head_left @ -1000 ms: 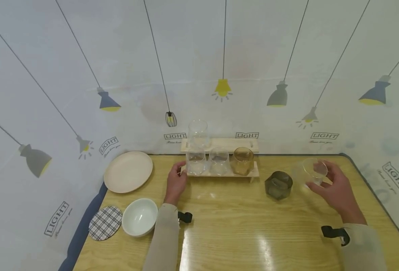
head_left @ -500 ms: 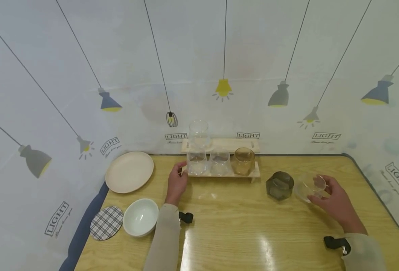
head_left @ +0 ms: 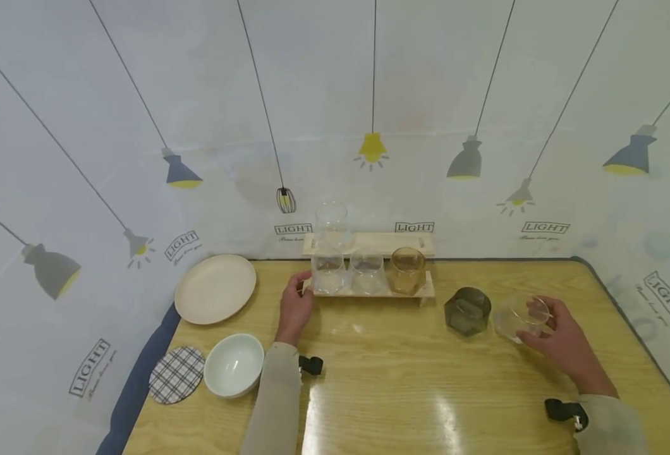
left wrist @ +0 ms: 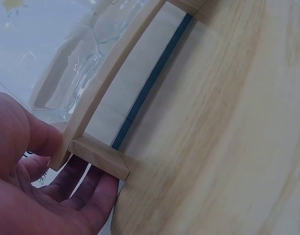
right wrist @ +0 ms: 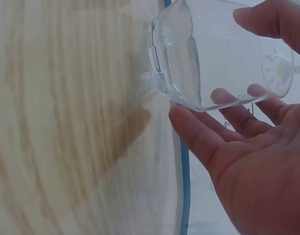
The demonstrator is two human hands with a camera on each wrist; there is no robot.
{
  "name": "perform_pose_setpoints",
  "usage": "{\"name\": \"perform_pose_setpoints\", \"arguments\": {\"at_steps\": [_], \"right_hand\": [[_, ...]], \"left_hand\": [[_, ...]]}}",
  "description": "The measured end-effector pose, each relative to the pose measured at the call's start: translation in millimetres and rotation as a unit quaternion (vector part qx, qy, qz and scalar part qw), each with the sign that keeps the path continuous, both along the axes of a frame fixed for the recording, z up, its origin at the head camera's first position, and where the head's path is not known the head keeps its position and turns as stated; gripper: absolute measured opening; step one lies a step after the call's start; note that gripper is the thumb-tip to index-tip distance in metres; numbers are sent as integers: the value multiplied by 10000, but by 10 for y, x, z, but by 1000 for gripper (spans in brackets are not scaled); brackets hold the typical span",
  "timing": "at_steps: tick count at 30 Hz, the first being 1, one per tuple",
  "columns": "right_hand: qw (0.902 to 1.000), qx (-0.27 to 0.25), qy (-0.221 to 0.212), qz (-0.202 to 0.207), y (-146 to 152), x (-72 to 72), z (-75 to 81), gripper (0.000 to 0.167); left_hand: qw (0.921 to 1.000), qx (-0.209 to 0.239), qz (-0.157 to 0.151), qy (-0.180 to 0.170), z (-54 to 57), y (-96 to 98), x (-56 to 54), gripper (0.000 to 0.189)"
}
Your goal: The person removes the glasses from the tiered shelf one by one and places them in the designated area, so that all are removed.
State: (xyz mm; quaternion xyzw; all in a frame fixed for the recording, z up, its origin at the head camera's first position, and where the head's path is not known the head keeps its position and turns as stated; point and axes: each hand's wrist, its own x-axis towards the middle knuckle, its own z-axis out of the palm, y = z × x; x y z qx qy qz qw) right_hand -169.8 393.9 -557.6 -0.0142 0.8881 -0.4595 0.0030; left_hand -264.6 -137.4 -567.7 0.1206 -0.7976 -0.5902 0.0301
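At the left end of a two-tier wooden rack [head_left: 383, 244], my left hand [head_left: 295, 309] grips the lower tier; the left wrist view shows thumb above and fingers beneath the rack's end [left wrist: 101, 155]. Two clear glasses [head_left: 328, 272] and an amber glass [head_left: 407, 272] stand on that tier, and another clear glass [head_left: 332, 224] stands on the upper one. Farther right, my right hand [head_left: 565, 341] holds a clear faceted glass [right wrist: 213, 54] between thumb and fingers, its base at the tabletop. Just left of it is a dark grey faceted glass [head_left: 468, 311].
A beige plate [head_left: 215, 289] lies at the back left of the wooden table [head_left: 392, 385]. In front of it are a white bowl [head_left: 234, 365] and a checked round coaster [head_left: 177, 375]. A lamp-patterned wall covering [head_left: 335, 170] surrounds the table's back and sides.
My right hand has lowered the clear glass to the tabletop, slightly nearer the dark grey glass. The left hand keeps its grip on the rack.
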Motion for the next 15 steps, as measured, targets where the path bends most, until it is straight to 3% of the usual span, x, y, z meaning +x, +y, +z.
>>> {"name": "perform_pose_setpoints", "arguments": {"at_steps": [8, 15], "right_hand": [[9994, 277, 138, -167, -43, 37, 137, 104], [9960, 378, 685, -429, -127, 40, 343, 94]], "left_hand": [[10000, 37, -39, 9, -7, -12, -6, 41], [10000, 75, -43, 44, -10, -16, 9, 40]]}}
